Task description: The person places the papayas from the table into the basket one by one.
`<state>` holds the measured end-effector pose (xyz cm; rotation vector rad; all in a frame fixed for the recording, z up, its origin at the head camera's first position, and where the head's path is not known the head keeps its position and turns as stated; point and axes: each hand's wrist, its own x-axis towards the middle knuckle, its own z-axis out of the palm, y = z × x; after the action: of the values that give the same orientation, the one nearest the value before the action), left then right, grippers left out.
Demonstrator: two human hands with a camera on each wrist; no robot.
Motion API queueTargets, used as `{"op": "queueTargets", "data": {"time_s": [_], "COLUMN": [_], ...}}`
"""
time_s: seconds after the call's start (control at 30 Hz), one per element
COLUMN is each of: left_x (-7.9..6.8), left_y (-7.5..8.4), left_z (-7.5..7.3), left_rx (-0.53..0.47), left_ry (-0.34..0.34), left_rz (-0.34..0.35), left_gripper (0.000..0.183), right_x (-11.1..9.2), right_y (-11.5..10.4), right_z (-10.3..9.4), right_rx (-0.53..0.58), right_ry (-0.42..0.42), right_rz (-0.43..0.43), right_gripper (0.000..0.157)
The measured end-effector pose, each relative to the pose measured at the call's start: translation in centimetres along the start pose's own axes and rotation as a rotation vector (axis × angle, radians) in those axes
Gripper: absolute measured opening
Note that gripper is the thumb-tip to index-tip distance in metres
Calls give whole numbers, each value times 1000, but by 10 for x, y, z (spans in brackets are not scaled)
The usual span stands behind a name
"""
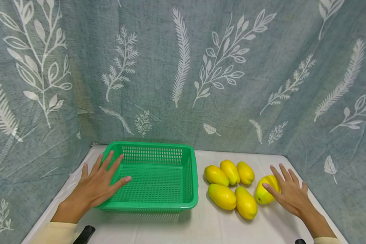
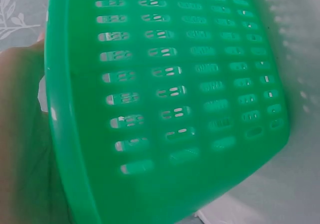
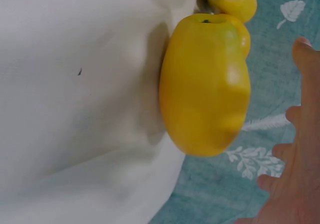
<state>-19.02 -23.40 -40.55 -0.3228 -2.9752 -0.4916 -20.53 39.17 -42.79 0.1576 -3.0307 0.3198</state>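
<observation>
A green plastic basket (image 1: 150, 205) with slotted walls stands on the left half of the table, with nothing inside. My left hand (image 1: 98, 183) is held over its left side, fingers straight and spread. In the left wrist view the basket's wall (image 2: 150, 199) fills most of the picture, with part of the hand (image 2: 22, 134) beyond the rim. On the right, my right hand (image 1: 291, 193) hovers by a yellow mango (image 1: 263, 196), its spread fingers overlapping it in the head view. The right wrist view shows this mango (image 3: 205, 89) resting on the cloth, apart from the fingers.
Several more yellow mangoes (image 1: 222, 196) lie grouped between the basket and my right hand. White cloth (image 1: 158, 230) covers the table. A blue-grey curtain (image 1: 158, 112) with white leaf prints stands along its back and both sides.
</observation>
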Motion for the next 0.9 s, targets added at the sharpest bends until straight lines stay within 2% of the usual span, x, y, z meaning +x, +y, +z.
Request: {"op": "queueTargets", "data": {"time_s": [0.37, 0.9], "left_x": [0, -4], "left_y": [-1, -6], "left_z": [-3, 1], "left_rx": [21, -30], "left_ry": [-23, -6], "left_rz": [-16, -2], "left_gripper": [93, 92], "right_x": [-5, -10], "right_y": [3, 5], "right_z": [-1, 3], "right_rx": [7, 8], "right_ry": [18, 68], "right_rz": [6, -11], "right_gripper": [89, 83]}}
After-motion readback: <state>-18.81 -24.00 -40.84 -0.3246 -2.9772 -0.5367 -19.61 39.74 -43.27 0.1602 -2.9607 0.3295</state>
